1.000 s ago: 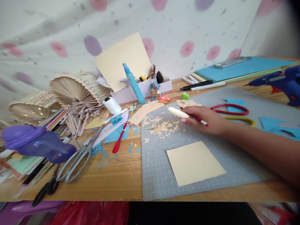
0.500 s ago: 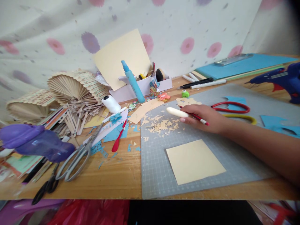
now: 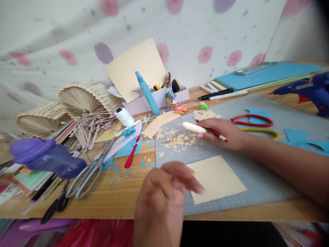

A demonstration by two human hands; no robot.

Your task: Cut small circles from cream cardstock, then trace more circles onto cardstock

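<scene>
My right hand (image 3: pixel 222 133) rests on the grey cutting mat (image 3: pixel 177 200), its fingers closed on a red pencil (image 3: pixel 219 135) with a white end. The same hand also grips a smooth cream-white stick with a rounded tip (image 3: pixel 191 127), which points left. Blurred by motion, my left hand (image 3: pixel 169 185) is raised at the mat's front left. Its fingers are loosely bent and stretch right, over the left edge of a cream paper square (image 3: pixel 218 178); nothing shows in them. Cream paper scraps (image 3: pixel 177 139) lie to the left of my right hand.
Red-handled scissors (image 3: pixel 252 120) and blue paper offcuts (image 3: pixel 298 137) lie on the mat's right. A glue gun (image 3: pixel 308 91) stands beyond. Grey scissors (image 3: pixel 87 178), a purple bottle (image 3: pixel 48 159), a thread spool (image 3: pixel 124 117) and folded-paper pieces (image 3: pixel 79 99) crowd the left. A blue glue bottle (image 3: pixel 147 94) stands behind.
My left hand has come into view from below, reaching the left edge of the cream square. My right hand keeps its hold and is nearly still. The view has shifted slightly.
</scene>
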